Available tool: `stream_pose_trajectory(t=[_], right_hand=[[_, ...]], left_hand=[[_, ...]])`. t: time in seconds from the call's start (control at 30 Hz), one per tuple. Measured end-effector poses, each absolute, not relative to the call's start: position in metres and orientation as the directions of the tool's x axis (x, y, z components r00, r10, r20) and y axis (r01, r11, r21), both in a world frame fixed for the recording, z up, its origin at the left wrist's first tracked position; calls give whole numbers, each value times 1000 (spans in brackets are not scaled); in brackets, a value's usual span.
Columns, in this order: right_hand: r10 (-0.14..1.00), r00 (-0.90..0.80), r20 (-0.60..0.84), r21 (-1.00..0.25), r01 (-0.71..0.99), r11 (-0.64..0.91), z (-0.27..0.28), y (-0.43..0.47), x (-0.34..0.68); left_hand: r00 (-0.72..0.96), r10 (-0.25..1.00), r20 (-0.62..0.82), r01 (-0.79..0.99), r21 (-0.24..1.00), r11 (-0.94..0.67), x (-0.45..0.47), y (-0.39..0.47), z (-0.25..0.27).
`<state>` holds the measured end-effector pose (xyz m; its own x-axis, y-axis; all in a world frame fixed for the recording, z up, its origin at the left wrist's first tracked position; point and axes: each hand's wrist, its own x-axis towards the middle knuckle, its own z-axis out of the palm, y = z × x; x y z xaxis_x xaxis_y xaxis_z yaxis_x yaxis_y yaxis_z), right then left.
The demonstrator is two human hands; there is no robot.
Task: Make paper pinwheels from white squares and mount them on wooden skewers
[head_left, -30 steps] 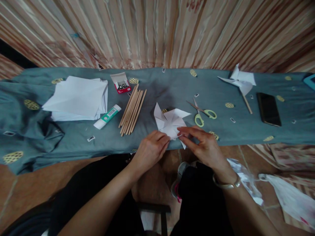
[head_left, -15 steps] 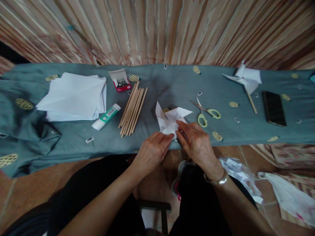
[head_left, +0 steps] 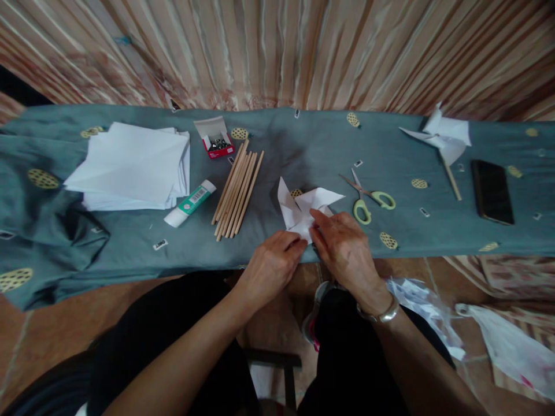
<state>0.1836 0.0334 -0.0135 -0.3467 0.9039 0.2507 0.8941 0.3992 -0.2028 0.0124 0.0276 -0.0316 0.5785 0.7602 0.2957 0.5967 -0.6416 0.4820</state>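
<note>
A white paper pinwheel with folded blades lies near the front edge of the cloth-covered table. My left hand pinches its near left edge between thumb and fingers. From the right, my right hand grips the near side, its index finger and thumb on the folded paper by the centre. Fingers hide part of the near blade. Just right of the pinwheel lie scissors with green handles, blades apart. On the left is a bundle of thin wooden sticks.
A stack of white paper, a glue stick and an open red box of small metal pieces stand left. At right lie a pinwheel on a stick and a black phone. Plastic bags are on the floor.
The view has shifted slightly, so the table items appear a little further right. Both hands stay on the pinwheel, with only small finger movement.
</note>
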Motion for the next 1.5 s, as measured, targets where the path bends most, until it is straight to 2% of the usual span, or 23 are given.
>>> stream_pose_trajectory(t=[0.6,0.93,1.5], right_hand=[[878,-398,265,-140,885,444,-9,31,183],[884,-398,244,-35,908,418,-9,26,176],[894,-353,274,-34,926,376,-15,25,174]], left_hand=[[596,743,302,580,478,-660,13,27,-28],[596,748,290,592,471,-654,13,26,-30],[595,760,261,598,487,-636,13,26,-29]])
